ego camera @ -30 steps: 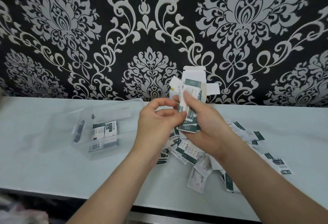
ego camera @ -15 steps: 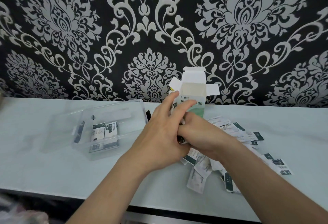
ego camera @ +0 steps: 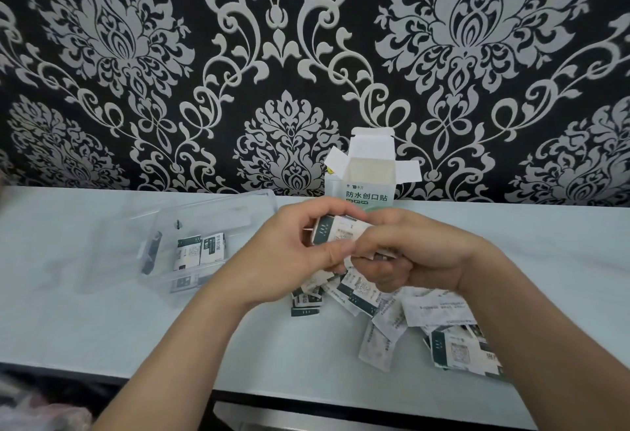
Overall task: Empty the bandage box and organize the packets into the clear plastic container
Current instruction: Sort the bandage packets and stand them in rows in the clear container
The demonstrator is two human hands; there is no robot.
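Note:
The white and green bandage box (ego camera: 370,180) stands upright at the wall with its top flaps open. Just in front of it my left hand (ego camera: 289,256) and my right hand (ego camera: 409,253) both hold a small stack of white and dark green bandage packets (ego camera: 335,231) above the table, fingers curled round it. More loose packets (ego camera: 378,308) lie scattered under and to the right of my hands. The clear plastic container (ego camera: 204,226) sits to the left with a few packets (ego camera: 201,251) lying flat inside.
The pale table (ego camera: 68,321) ends at a dark front edge near me. A patterned black and silver wall rises right behind the box. The container's clear lid lies beside it on the left. A crumpled plastic bag (ego camera: 30,413) shows at the bottom left corner.
Both hands dropped from in front of the box to just above the table. The packet stack, held upright by my right hand a second ago, now lies sideways between both hands.

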